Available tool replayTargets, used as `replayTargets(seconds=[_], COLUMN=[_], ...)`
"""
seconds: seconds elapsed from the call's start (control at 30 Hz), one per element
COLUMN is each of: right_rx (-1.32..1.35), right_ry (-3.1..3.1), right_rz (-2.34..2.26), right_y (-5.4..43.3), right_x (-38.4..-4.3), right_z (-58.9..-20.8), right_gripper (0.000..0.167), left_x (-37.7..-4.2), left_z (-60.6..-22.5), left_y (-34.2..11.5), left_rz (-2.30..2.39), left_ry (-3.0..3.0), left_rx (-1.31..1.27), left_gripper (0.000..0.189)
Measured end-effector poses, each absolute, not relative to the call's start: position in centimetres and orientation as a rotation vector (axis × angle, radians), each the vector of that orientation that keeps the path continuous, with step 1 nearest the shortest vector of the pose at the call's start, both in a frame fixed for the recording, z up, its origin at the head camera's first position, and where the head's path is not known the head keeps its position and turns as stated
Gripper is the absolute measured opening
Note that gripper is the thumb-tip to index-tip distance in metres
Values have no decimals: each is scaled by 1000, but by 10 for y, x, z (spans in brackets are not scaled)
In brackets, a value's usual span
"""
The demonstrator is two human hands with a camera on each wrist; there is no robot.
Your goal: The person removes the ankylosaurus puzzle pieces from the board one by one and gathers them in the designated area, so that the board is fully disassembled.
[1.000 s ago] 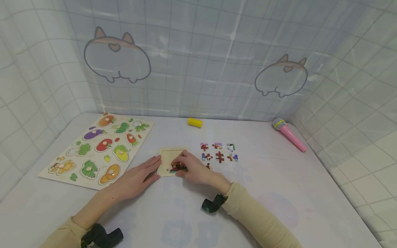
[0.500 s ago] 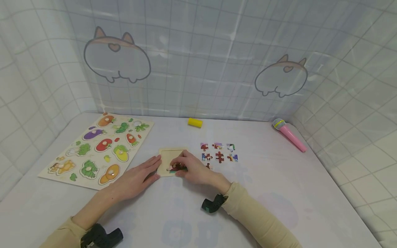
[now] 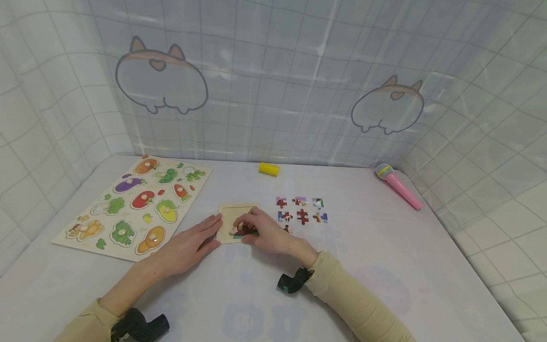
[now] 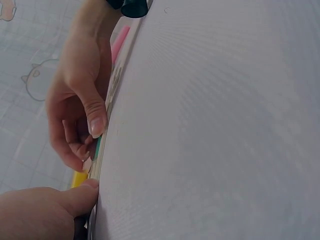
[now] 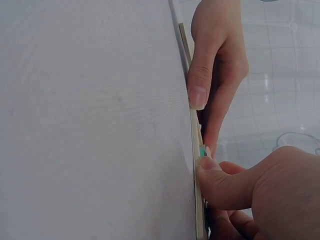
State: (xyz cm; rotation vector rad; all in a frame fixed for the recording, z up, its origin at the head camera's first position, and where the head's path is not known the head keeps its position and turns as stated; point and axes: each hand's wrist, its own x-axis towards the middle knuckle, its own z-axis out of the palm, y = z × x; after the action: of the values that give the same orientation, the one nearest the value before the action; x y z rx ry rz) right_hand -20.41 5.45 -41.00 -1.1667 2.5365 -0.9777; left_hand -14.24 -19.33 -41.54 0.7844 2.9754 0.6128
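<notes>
In the head view, a shallow pale wooden puzzle tray [image 3: 228,217] lies on the table between the hands. The left hand [image 3: 190,247] rests against its left edge, fingers mostly straight. Over the tray's lower right part, the right hand [image 3: 268,233] has bent fingers and thumb about a brown and green jigsaw piece [image 3: 242,231], partly covered by them. Whether more than one piece lies there is hidden. Several loose jigsaw pieces [image 3: 302,216] lie right of the tray. The right wrist view shows the right thumb [image 5: 210,167] at a teal edge near the tray rim.
A large vegetable puzzle board [image 3: 147,217] lies at the left, close to the left forearm. At the back are a yellow cylinder [image 3: 268,169] and, to the right, a pink toy microphone [image 3: 399,186]. A tiled-pattern curtain [image 3: 273,95] rises behind the table.
The right hand's fingers shift very slightly over the piece in the tray. The left hand stays at the tray's left edge, and the loose pieces have not moved.
</notes>
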Motion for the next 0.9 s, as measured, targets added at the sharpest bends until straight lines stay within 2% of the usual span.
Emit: replayTargets(seconds=[0.2, 0.47, 0.9], right_rx=[-1162, -1164, -984], right_ry=[2498, 2500, 2449], right_rz=[-1027, -1080, -1170], right_y=[56, 55, 58], right_x=[-204, -205, -207], right_z=[-407, -408, -406], right_gripper=[32, 22, 21], left_x=[-142, -142, -141], left_z=[-415, -414, -413], left_y=[-193, -193, -193], left_rz=[616, 613, 619], left_ry=[2974, 2962, 2967], left_rx=[780, 770, 779], left_gripper=[58, 58, 58])
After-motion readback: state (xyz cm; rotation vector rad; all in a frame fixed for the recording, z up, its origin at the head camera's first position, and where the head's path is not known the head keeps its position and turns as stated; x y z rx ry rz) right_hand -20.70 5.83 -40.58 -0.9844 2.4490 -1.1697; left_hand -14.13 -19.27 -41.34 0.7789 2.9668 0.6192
